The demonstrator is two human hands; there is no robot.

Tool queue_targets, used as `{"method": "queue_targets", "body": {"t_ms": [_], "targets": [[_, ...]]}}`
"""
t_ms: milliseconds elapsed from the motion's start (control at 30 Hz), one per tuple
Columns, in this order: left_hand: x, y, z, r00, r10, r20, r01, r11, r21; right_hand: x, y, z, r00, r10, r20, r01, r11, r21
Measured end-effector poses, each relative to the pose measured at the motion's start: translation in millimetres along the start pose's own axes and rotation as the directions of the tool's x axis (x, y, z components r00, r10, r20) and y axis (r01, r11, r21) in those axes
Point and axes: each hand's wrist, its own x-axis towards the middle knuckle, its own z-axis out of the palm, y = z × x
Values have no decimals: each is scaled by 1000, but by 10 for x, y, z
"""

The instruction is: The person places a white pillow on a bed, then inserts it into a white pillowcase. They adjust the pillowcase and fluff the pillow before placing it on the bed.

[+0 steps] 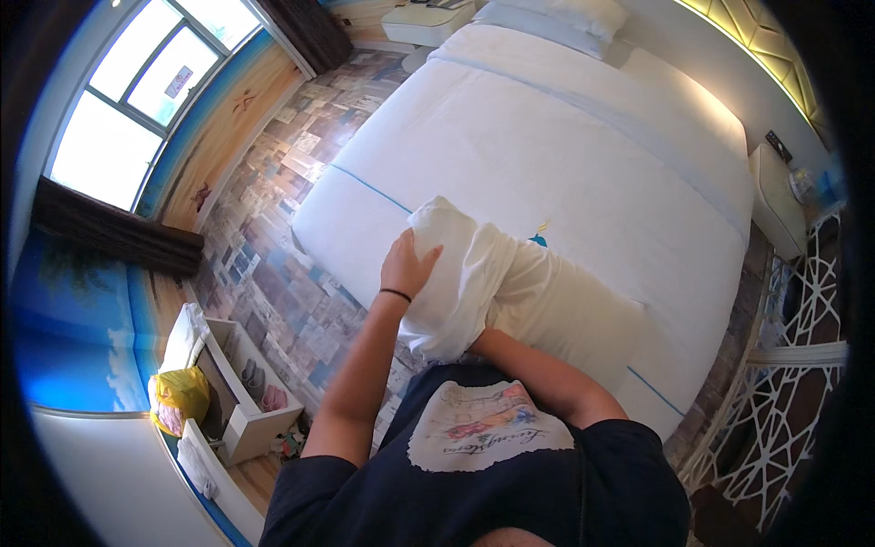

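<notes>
My left hand (409, 263), with a dark band at its wrist, grips the far left side of a white pillow (448, 236). Loose white fabric (482, 287), which looks like a pillowcase, bunches around the pillow's right side. My right forearm (533, 362) reaches across my front into these folds, and the fabric hides most of my right hand (484, 340). More creamy white cloth (567, 301) spreads to the right over the foot of the bed (533, 150). The bed has a white cover with thin blue lines and a small blue and yellow motif (539, 239).
White pillows (574, 20) lie at the bed's head. Nightstands (427, 24) flank it. Left stands an open white cabinet (263, 417) with slippers (275, 398) and a yellow bag (181, 393). A white lattice screen (786, 410) borders the right. Patterned floor (273, 205) runs beside the bed.
</notes>
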Motion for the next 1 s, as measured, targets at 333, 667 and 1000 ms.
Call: {"method": "queue_targets", "body": {"t_ms": [333, 667, 1000], "targets": [[834, 930, 61, 916, 298, 269, -263, 951, -161, -330, -136, 18, 998, 9, 55, -13, 997, 73], [82, 1135, -755, 911, 263, 318, -261, 964, -49, -229, -51, -221, 985, 75, -157, -38, 974, 224], [-721, 1403, -219, 847, 395, 355, -235, 878, -416, -326, -173, -91, 980, 65, -186, -67, 998, 0]]}}
